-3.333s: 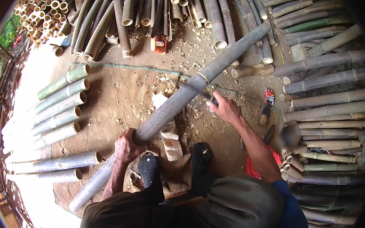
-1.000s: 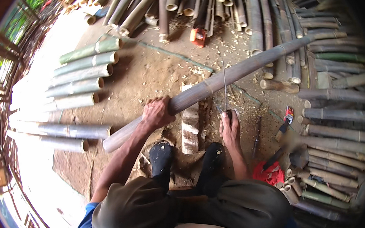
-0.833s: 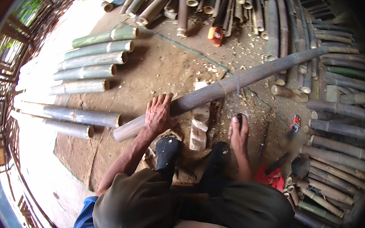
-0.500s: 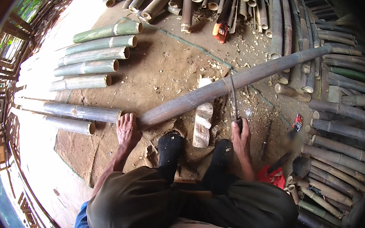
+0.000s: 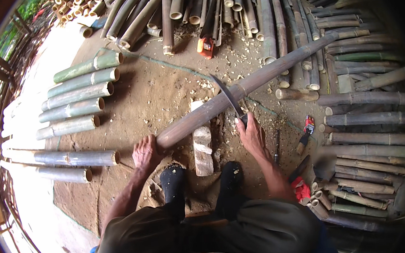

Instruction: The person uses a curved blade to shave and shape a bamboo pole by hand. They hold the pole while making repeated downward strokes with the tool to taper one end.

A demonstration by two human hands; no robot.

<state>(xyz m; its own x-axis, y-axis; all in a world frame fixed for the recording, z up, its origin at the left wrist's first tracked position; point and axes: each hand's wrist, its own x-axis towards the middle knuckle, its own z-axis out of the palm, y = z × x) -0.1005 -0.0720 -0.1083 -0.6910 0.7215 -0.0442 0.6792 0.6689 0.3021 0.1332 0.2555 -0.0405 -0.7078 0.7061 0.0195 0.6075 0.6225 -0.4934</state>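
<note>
A long grey-brown bamboo pole (image 5: 279, 69) slants across the middle, rising toward the far right. My left hand (image 5: 146, 153) is closed round its near end, fingers curled over the cut edge. In my right hand (image 5: 253, 136) is the dark handle of a curved knife (image 5: 227, 93). The blade lies across the pole and its tip points to the far left; whether it bites into the surface I cannot tell. Under the pole is a pale, notched wooden block (image 5: 204, 156), between my dark-booted feet (image 5: 172, 180).
Green bamboo lengths (image 5: 72, 109) and two greyer ones (image 5: 72, 158) lie at left. Stacked poles fill the far side and the right (image 5: 368, 119). An orange-handled tool (image 5: 205, 47) leans among the far poles. Shavings litter the dirt floor; a shiny red packet (image 5: 309, 124) lies at right.
The knife has gone from upright to leaning left across the pole, my right hand closer to it. The pole's slope is steeper, and the whole view has shifted.
</note>
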